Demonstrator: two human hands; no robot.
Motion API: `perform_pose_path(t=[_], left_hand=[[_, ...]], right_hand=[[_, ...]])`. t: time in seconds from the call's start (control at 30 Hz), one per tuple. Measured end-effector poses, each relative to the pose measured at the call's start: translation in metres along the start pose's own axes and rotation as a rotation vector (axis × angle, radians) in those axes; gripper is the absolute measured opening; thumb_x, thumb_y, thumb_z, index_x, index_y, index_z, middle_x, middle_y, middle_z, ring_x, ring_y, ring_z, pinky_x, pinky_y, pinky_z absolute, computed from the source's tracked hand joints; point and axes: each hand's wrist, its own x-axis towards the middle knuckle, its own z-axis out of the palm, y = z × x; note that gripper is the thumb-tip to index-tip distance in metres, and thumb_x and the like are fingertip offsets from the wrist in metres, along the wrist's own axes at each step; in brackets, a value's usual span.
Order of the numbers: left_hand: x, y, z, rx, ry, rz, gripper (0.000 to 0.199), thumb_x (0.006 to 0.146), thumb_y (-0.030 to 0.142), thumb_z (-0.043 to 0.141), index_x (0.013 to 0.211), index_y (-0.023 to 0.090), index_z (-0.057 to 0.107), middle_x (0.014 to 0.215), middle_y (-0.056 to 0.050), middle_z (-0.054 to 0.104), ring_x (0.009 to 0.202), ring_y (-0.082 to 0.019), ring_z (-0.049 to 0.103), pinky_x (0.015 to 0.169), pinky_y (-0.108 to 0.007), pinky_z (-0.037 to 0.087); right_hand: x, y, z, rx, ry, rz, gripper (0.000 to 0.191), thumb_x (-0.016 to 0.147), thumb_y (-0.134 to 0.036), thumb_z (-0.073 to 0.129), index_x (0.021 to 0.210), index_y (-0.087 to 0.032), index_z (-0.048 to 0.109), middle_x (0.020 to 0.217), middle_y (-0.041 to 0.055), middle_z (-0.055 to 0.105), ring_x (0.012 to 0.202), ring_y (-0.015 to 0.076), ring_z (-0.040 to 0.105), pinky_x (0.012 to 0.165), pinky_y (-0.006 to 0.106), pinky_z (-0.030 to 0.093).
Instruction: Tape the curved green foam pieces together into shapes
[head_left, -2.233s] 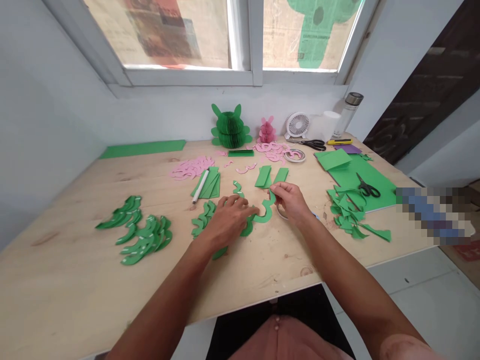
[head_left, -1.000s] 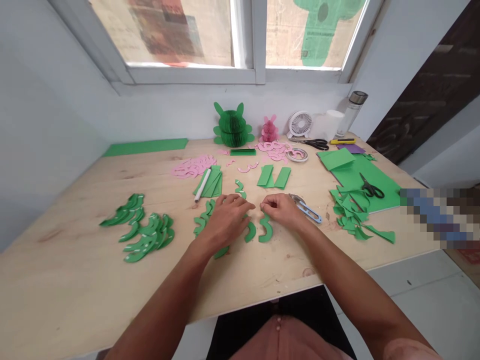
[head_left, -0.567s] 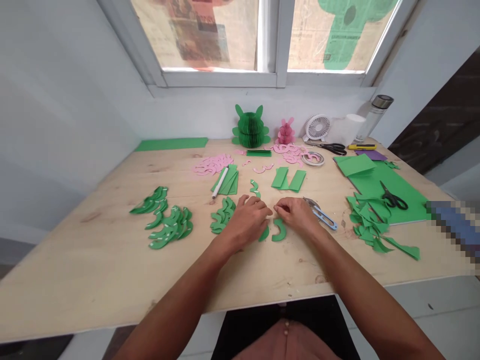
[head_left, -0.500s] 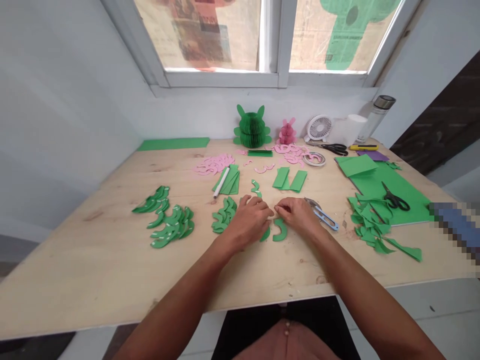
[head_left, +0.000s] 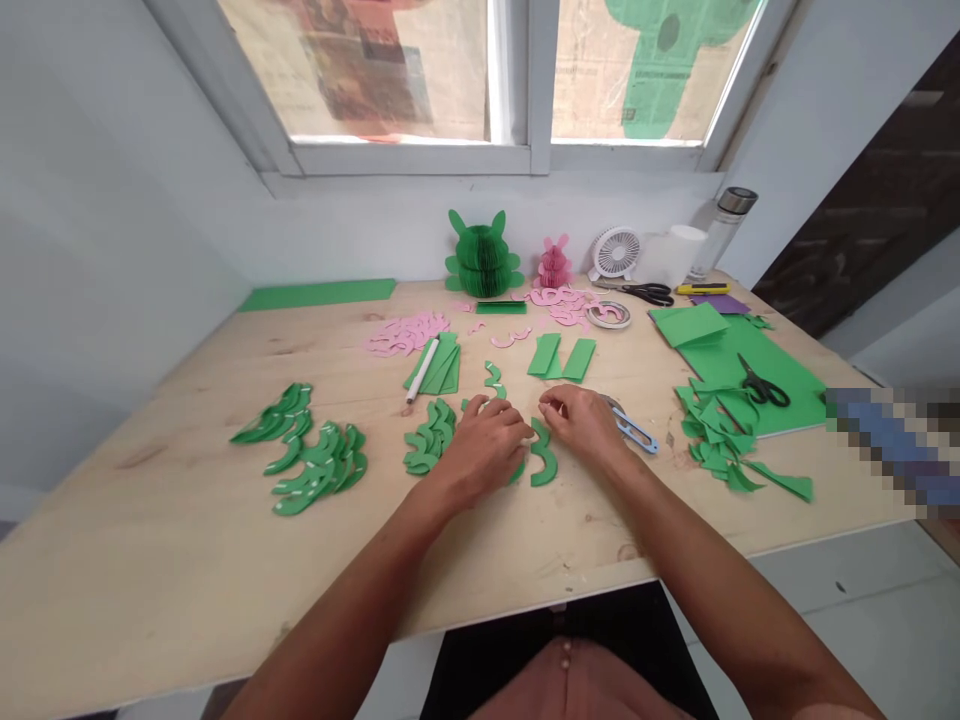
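Observation:
My left hand (head_left: 486, 442) is palm down over green curved cut-outs, its fingers bent; what lies under them is hidden. Close to its right, my right hand (head_left: 581, 420) has thumb and fingertips pressed together, and anything between them is too small to make out. Just below those fingertips lies a green wavy paper piece (head_left: 544, 466). A pile of green curved pieces (head_left: 430, 437) sits left of my left hand. Further left is a larger pile with white marks (head_left: 326, 465). Beside my right wrist rests a light blue cutter (head_left: 636, 432).
Green scraps (head_left: 716, 430) and black scissors (head_left: 763, 388) lie on the right with green sheets (head_left: 780, 365). Behind are a white pen (head_left: 423, 370), pink cut-outs (head_left: 409, 333), a tape roll (head_left: 608, 315), green and pink honeycomb figures, a small fan (head_left: 616, 252) and a bottle.
The view has shifted, so the table things appear further left. My right hand has moved slightly up from the wavy piece, and more of that piece now shows.

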Motion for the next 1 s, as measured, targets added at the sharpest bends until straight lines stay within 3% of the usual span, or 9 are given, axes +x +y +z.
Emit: perform_pose_path(t=[0.3,1.0], left_hand=[[0.001,0.007,0.004,-0.001,0.032,0.051,0.015,0.078,0.024,0.055,0.090,0.021,0.064,0.093,-0.006,0.063,0.100,-0.024,0.050,0.094,-0.044,0.029],[0.001,0.015,0.009,0.001,0.006,0.066,0.011,0.073,0.022,0.058,0.084,0.021,0.059,0.096,-0.006,0.061,0.101,-0.026,0.051,0.093,-0.046,0.033]], right_hand=[[0.000,0.000,-0.004,0.050,0.054,0.008,0.019,0.081,-0.025,0.048,0.080,-0.020,0.066,0.077,0.0010,0.068,0.068,0.0138,0.056,0.062,0.024,0.035],[-0.001,-0.002,-0.002,0.011,-0.009,0.036,0.019,0.081,-0.025,0.048,0.081,-0.020,0.067,0.080,0.0017,0.068,0.070,0.0139,0.057,0.061,0.024,0.033]])
